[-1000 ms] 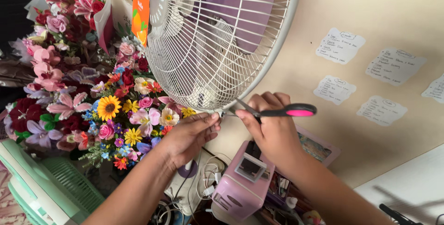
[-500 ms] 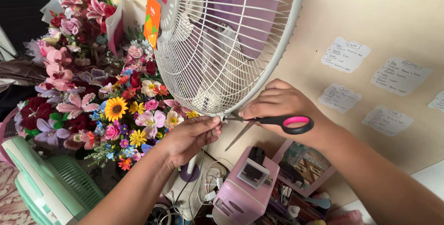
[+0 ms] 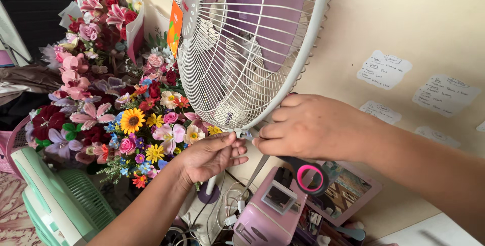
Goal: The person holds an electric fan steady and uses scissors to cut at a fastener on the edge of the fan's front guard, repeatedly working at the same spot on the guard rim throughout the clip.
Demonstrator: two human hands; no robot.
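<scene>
A white wire fan guard [image 3: 237, 49] with purple blades behind it fills the upper middle. My left hand [image 3: 209, 155] pinches the small clip at the guard's bottom rim with its fingertips. My right hand [image 3: 308, 127] is closed around black scissors with a pink-lined handle loop [image 3: 312, 176]; the handle hangs below the hand and the blades point down and left, near the same clip. Both hands meet at the lowest point of the rim.
Artificial flower bouquets [image 3: 116, 99] crowd the left. A mint-green fan [image 3: 55, 205] lies at the lower left. A pink-purple device [image 3: 273, 210], cables and a framed picture [image 3: 348, 188] sit below. Paper notes [image 3: 384, 69] hang on the beige wall.
My right hand has swung the scissors from level, tips at the clip, to hanging downward under the hand. The view has moved closer to the guard's rim. My left hand stays at the clip.
</scene>
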